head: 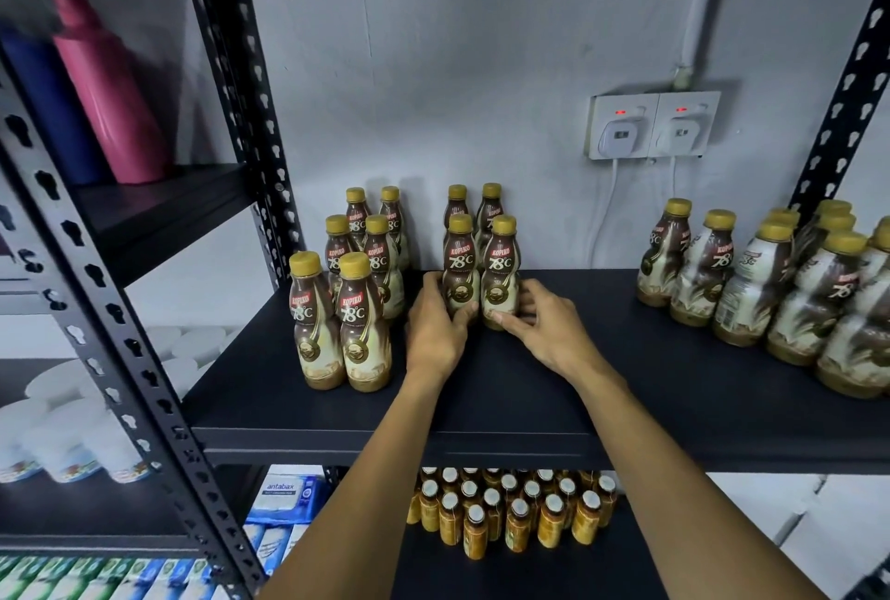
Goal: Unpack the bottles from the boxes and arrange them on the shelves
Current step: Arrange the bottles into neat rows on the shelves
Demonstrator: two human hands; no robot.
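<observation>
Left hand [436, 325]: reached over the near edge of the black shelf [530, 387], fingers and thumb curled round the lower body of the left front bottle [461, 274].

Right hand [546, 327]: just beside the left, fingers curled and pinching the base of the right front bottle [501, 276].

Held bottles: brown and cream coffee drinks with gold caps, both standing on the shelf, long axis upright, caps up, labels turned toward the near side. They touched each other side by side.

Back pair [474, 204]: two like bottles directly behind the held ones, upright, close to the far wall. The four made a square block at mid-shelf.

Left group [363, 325]: six like bottles in two columns, running from the far left post toward the near side, all upright, labels mostly facing near.

Right group [770, 281]: many like bottles crowded at the right end of the shelf, well apart from the hands. They appeared to lean in the wide-angle view.

Wall sockets [645, 125]: a double plate above the shelf, two plugs in, two red lights lit.

Small amber bottles [510, 503]: white-capped, massed on the shelf below.

Pink flask [106, 93]: on the left rack, beside a blue one [43, 108].
</observation>
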